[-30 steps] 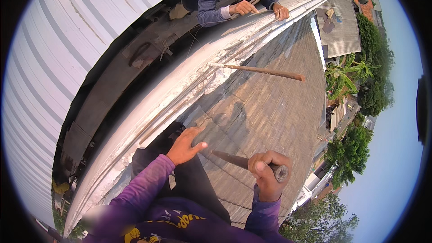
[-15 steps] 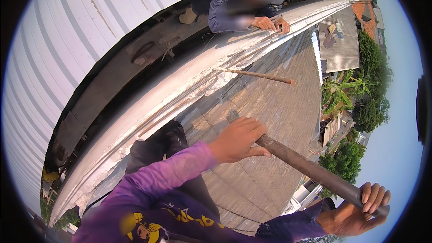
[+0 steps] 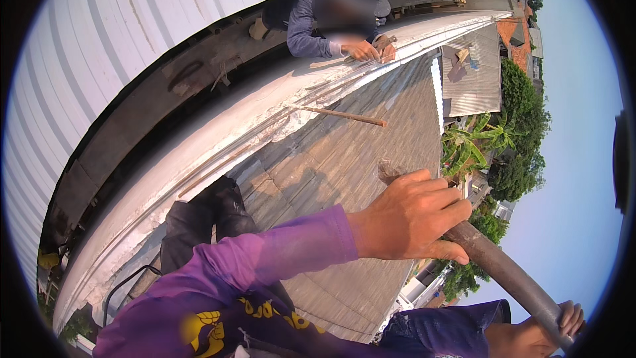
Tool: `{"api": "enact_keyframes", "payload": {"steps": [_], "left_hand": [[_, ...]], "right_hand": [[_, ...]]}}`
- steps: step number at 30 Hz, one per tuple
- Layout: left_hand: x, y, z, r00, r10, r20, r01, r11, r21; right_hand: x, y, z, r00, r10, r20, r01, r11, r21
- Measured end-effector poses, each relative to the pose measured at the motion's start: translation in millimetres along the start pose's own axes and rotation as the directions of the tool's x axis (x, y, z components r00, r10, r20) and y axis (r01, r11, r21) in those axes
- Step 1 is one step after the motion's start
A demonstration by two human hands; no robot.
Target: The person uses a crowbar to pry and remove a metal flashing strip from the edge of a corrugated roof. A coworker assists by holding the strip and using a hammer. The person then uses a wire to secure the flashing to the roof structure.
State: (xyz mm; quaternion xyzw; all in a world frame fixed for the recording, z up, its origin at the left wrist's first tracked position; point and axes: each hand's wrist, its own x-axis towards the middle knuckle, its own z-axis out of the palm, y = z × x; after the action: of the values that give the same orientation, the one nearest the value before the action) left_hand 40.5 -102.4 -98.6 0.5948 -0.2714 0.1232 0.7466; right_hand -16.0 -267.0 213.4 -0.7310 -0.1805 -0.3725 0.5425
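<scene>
A long dark metal pipe (image 3: 510,275) slants down to the right above the roof. My left hand (image 3: 414,215), at the end of a purple sleeve, is wrapped round it near its upper end. The pipe's scuffed, pale tip (image 3: 389,171) shows just past my fingers. Lower right, my right hand (image 3: 543,333) grips the other end, its fingers curled over the pipe and partly cut off by the picture's dark rim. Beyond my hands, a thinner rusty rod (image 3: 344,117) sticks out from the white wall top over the roof, touched by neither hand.
A co-worker (image 3: 311,26) leans over the white wall (image 3: 218,136) at the top, both hands at its edge with a small tool. Grey tiled roofing (image 3: 318,166) slopes below. Ribbed white metal roofing (image 3: 86,73) lies left; trees (image 3: 520,139) and houses stand right.
The pipe and my left hand have shifted right and nearer; my right hand has dropped toward the lower rim. The surroundings have slid left in view.
</scene>
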Motion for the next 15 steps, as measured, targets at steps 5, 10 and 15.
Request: {"api": "enact_keyframes", "payload": {"steps": [5,10,15], "left_hand": [[-64.3,55.9,-22.8,0.796,-0.403,0.453,0.480,0.875,-0.066],[-111.9,90.2,-46.5,0.534,-0.721,0.441,0.755,0.641,0.134],[-85.8,98.6,-102.2,0.517,-0.762,0.390,0.597,0.647,0.474]], "right_hand": [[-32.5,41.9,23.9,0.984,-0.042,-0.175,-0.058,0.845,-0.532],[-84.1,92.6,83.5,0.985,-0.004,0.170,0.170,0.029,-0.985],[-141.1,69.8,105.4,0.064,0.659,0.750,0.219,0.724,-0.655]]}}
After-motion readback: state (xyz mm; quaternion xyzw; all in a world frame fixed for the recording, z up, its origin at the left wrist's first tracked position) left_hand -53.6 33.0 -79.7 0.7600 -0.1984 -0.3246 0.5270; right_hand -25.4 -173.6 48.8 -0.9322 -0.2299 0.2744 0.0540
